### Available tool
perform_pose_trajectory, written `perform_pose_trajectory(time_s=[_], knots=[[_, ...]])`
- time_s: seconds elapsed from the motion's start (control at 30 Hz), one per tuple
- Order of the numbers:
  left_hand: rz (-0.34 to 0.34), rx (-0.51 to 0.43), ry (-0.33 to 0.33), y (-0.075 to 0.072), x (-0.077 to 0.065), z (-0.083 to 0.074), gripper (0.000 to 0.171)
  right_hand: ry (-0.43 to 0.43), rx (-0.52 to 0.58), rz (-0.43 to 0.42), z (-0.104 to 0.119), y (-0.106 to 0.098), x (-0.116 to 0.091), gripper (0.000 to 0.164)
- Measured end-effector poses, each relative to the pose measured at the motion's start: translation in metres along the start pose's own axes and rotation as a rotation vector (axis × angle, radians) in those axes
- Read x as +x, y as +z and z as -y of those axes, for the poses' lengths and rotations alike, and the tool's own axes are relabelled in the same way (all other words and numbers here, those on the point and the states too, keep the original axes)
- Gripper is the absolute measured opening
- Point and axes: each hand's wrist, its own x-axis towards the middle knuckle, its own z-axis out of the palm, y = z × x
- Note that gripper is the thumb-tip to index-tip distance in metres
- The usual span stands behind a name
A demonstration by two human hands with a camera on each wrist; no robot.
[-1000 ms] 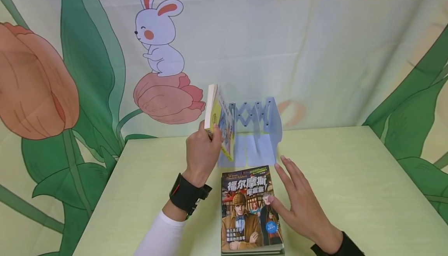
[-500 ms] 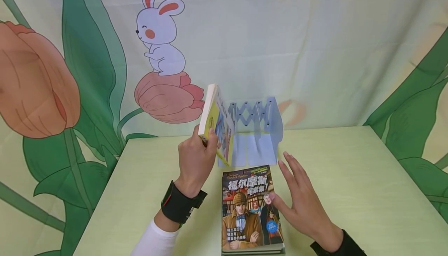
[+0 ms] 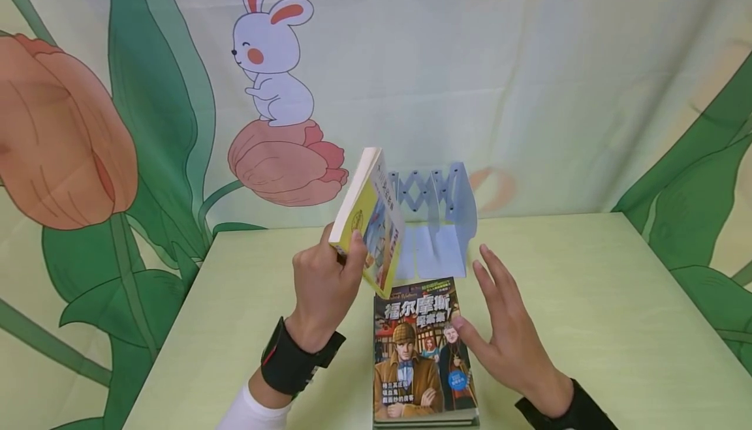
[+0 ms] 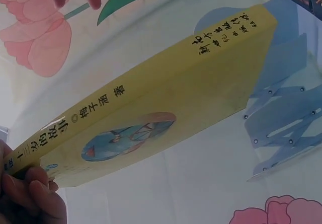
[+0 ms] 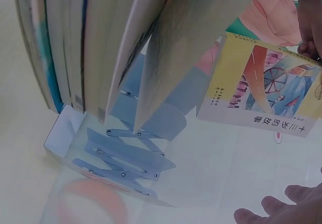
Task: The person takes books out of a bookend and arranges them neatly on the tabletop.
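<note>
My left hand (image 3: 326,280) grips a thin yellow and white book (image 3: 376,228) by its near end, thumb on the illustrated cover. The book stands on edge, tilted, its lower corner overlapping the top of the book stack in the head view. Its yellow spine (image 4: 126,90) with black lettering shows in the left wrist view. The stack of books (image 3: 420,358) lies flat, a detective-cover book on top. My right hand (image 3: 511,332) is beside the stack's right edge, fingers spread and holding nothing. In the right wrist view its fingertips (image 5: 276,206) show at the lower right.
A blue expandable bookend rack (image 3: 437,221) with a crisscross back stands behind the stack on the pale yellow table (image 3: 617,299). Behind the table hangs a cloth (image 3: 558,91) printed with tulips and a rabbit.
My left hand has drawn the yellow book back toward me, and its lower end has swung away from the rack's left side toward the stack. My right hand has shifted slightly forward.
</note>
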Motion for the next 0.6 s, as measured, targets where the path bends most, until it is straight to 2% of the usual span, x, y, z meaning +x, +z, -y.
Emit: perform_pose_trajectory(time_s=[0.13,0.23,0.4,0.6], knots=[[0.018,-0.03,-0.003,-0.002,-0.003,-0.002,0.034,-0.03,0.014,-0.032,0.003,0.0,0.005,0.078],[0.043,-0.076,-0.031,-0.004,-0.004,-0.003,0.033,-0.031,0.043,-0.034,0.004,0.0,0.008,0.08],[0.1,-0.141,-0.106,-0.007,-0.006,-0.005,0.033,0.017,0.146,-0.006,0.007,-0.003,0.013,0.081],[0.131,-0.172,-0.092,-0.008,-0.009,-0.003,0.032,0.102,0.267,0.045,0.004,-0.007,0.023,0.086]])
